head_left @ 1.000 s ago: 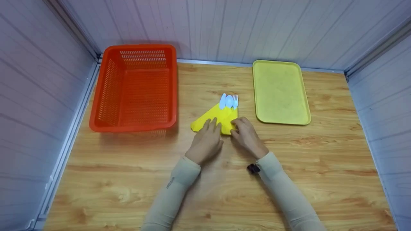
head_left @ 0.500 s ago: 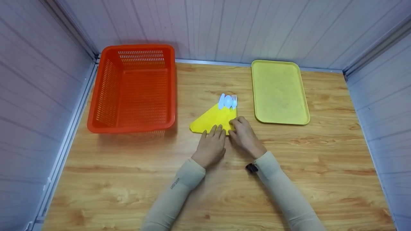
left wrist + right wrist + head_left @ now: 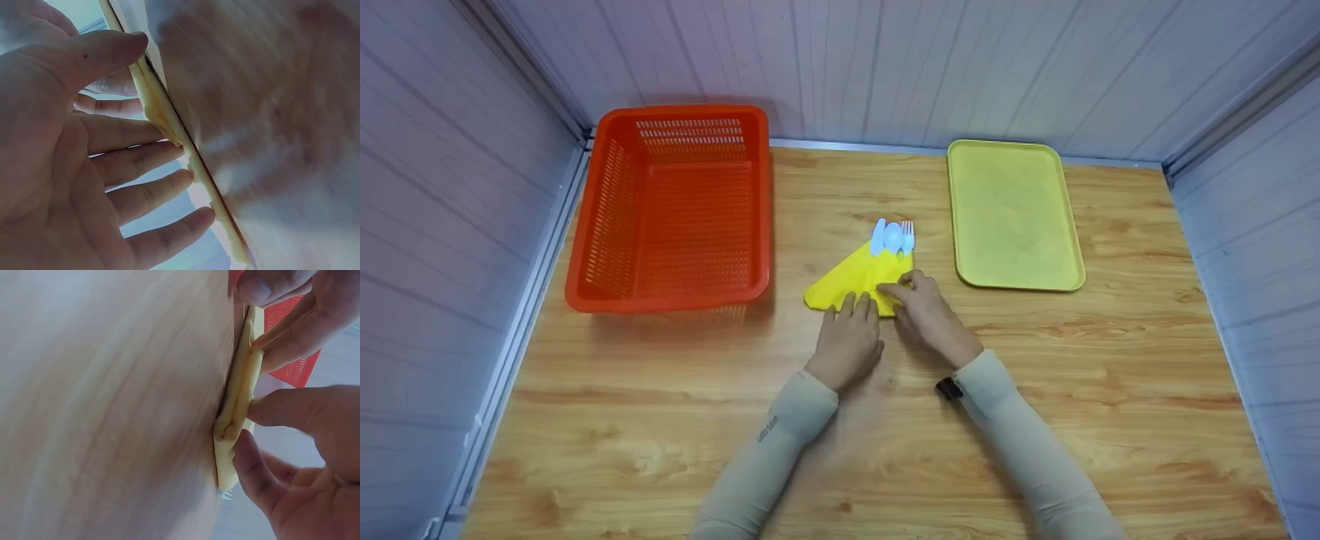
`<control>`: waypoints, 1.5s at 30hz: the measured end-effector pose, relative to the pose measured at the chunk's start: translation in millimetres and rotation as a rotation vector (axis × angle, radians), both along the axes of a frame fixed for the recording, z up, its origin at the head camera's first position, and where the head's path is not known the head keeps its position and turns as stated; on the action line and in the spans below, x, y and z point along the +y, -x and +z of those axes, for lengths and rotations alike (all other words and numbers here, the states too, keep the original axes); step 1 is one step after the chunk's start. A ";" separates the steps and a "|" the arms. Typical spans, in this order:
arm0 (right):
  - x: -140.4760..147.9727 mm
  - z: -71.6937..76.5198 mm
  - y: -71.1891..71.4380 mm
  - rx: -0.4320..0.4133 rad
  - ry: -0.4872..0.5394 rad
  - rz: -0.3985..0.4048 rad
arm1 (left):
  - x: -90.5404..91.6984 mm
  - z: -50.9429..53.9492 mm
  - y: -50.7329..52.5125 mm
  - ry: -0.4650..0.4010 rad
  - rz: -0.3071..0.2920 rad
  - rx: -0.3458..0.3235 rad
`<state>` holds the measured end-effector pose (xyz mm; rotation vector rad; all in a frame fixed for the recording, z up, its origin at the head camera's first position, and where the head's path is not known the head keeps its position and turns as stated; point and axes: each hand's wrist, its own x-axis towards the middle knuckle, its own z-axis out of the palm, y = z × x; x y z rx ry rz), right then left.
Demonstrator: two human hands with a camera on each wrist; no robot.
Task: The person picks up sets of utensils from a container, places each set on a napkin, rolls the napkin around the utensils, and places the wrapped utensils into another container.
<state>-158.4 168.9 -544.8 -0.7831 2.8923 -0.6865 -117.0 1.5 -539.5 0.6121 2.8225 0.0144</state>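
Best pressed evenly, the yellow napkin [image 3: 846, 280], without jogging its cutlery [image 3: 893, 237].
Head: napkin on the worktop [image 3: 885, 472], under fingertips of left hand [image 3: 846, 341] and right hand [image 3: 930, 315]. Left wrist: straight fingers, grasping nothing, meet its edge. Right wrist: thumb and fingertip touch its fold; whether they pinch, I cannot tell.

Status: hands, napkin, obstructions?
Left hand touching near edge of napkin; right hand touching its right side. Knife, spoon, fork poke out far end. No obstruction seen.

Pale cutlery [image 3: 892, 237] juts from a flat-lying folded yellow napkin [image 3: 858, 276], probably cloth.
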 end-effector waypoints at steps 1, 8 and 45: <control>-0.4 0.8 0.0 -0.018 -0.019 0.003 | -0.2 0.0 0.4 -0.003 0.001 0.009; -1.7 7.1 0.7 -0.023 -0.110 0.067 | -0.8 0.0 3.0 -0.029 0.014 0.062; -12.5 13.6 13.6 -0.132 -0.220 0.075 | -56.9 10.5 44.5 -0.412 0.474 -0.117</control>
